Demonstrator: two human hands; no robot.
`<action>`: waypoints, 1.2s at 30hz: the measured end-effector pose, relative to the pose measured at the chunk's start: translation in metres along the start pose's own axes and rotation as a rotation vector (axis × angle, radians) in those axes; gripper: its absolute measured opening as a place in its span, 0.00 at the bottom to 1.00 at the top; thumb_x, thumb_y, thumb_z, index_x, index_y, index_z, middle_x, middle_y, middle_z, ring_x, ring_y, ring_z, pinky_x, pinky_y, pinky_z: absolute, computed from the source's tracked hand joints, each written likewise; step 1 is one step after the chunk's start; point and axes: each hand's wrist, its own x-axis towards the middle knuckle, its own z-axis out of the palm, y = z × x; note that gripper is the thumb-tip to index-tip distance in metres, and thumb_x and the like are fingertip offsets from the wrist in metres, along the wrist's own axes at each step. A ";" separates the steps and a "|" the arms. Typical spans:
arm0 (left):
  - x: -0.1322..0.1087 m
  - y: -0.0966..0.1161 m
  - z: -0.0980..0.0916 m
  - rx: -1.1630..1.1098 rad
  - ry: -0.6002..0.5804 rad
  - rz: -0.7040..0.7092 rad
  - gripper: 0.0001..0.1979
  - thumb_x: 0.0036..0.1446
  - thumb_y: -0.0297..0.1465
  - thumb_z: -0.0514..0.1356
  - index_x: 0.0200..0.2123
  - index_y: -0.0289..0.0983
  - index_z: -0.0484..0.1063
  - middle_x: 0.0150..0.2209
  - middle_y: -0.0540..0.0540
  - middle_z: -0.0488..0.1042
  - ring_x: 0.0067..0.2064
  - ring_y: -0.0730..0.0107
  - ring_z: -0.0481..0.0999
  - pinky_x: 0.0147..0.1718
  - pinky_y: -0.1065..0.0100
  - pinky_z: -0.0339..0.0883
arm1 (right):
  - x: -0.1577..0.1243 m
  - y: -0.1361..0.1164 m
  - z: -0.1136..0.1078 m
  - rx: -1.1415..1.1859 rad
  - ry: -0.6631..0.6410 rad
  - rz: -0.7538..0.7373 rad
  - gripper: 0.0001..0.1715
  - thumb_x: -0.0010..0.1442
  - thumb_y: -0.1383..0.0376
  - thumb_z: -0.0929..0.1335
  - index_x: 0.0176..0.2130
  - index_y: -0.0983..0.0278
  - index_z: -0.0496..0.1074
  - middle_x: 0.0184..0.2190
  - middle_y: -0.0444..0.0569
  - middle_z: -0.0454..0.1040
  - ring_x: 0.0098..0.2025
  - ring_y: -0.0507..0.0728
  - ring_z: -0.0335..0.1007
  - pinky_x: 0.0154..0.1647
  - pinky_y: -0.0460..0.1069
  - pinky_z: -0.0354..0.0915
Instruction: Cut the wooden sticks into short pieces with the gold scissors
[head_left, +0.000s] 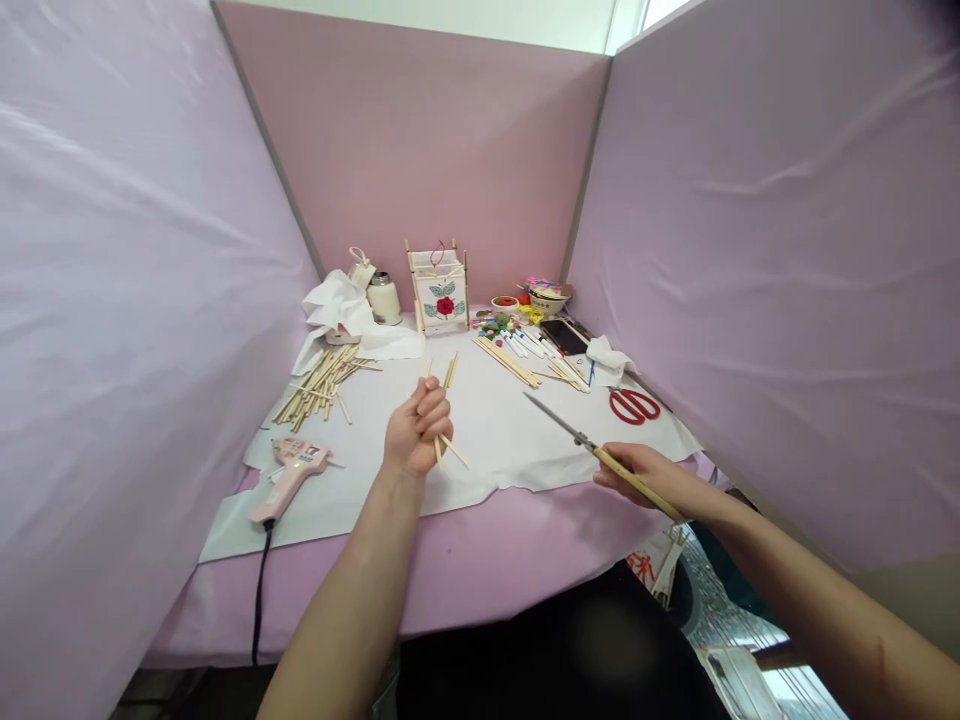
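Paper sheet point(517, 440), sticks point(449, 372) through left grip point(416, 425), blade point(555, 417) in right grip point(637, 475)

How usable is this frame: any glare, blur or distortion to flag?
Head view: wide-angle distortion stretches the lilac side panel; window glare whitens the lower right corner; a faint flare sits on the dark clothing; the left hand and right hand look sharp.

Craft booth: 3 pink partitions point(405, 150), glue gun point(289, 478), wooden sticks point(315, 385)
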 end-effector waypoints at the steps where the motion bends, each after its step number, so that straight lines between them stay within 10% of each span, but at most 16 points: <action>1: 0.002 0.004 -0.003 0.038 0.033 0.034 0.12 0.65 0.28 0.45 0.31 0.33 0.63 0.18 0.57 0.54 0.14 0.87 0.50 0.10 0.83 0.41 | 0.004 0.004 -0.005 -0.003 0.033 0.031 0.24 0.52 0.46 0.67 0.26 0.62 0.58 0.18 0.38 0.56 0.19 0.48 0.50 0.19 0.44 0.48; 12: 0.015 -0.017 -0.019 0.427 0.235 0.071 0.10 0.55 0.35 0.61 0.33 0.34 0.65 0.19 0.57 0.56 0.15 0.87 0.49 0.12 0.82 0.40 | 0.159 -0.013 -0.061 -0.575 0.451 0.228 0.17 0.51 0.57 0.70 0.36 0.68 0.72 0.34 0.55 0.76 0.33 0.58 0.71 0.27 0.45 0.57; 21: 0.012 -0.025 -0.024 0.476 0.243 0.003 0.14 0.52 0.39 0.62 0.33 0.35 0.64 0.20 0.57 0.57 0.16 0.87 0.47 0.13 0.80 0.37 | 0.281 -0.044 -0.049 -0.590 0.539 0.273 0.17 0.61 0.60 0.67 0.45 0.69 0.70 0.44 0.54 0.72 0.43 0.56 0.70 0.43 0.53 0.67; 32: 0.012 -0.029 -0.023 0.557 0.187 -0.029 0.16 0.53 0.42 0.61 0.32 0.35 0.64 0.19 0.56 0.57 0.16 0.87 0.46 0.15 0.78 0.36 | 0.277 -0.054 -0.029 -0.325 0.599 0.105 0.15 0.59 0.67 0.66 0.43 0.75 0.73 0.50 0.68 0.68 0.55 0.66 0.61 0.54 0.55 0.57; 36: 0.011 -0.034 -0.020 0.672 0.163 0.005 0.15 0.54 0.42 0.59 0.32 0.35 0.64 0.19 0.56 0.58 0.16 0.86 0.46 0.15 0.77 0.37 | 0.241 -0.074 -0.014 -0.108 0.471 -0.089 0.20 0.63 0.60 0.59 0.44 0.68 0.74 0.45 0.57 0.74 0.47 0.59 0.69 0.45 0.49 0.64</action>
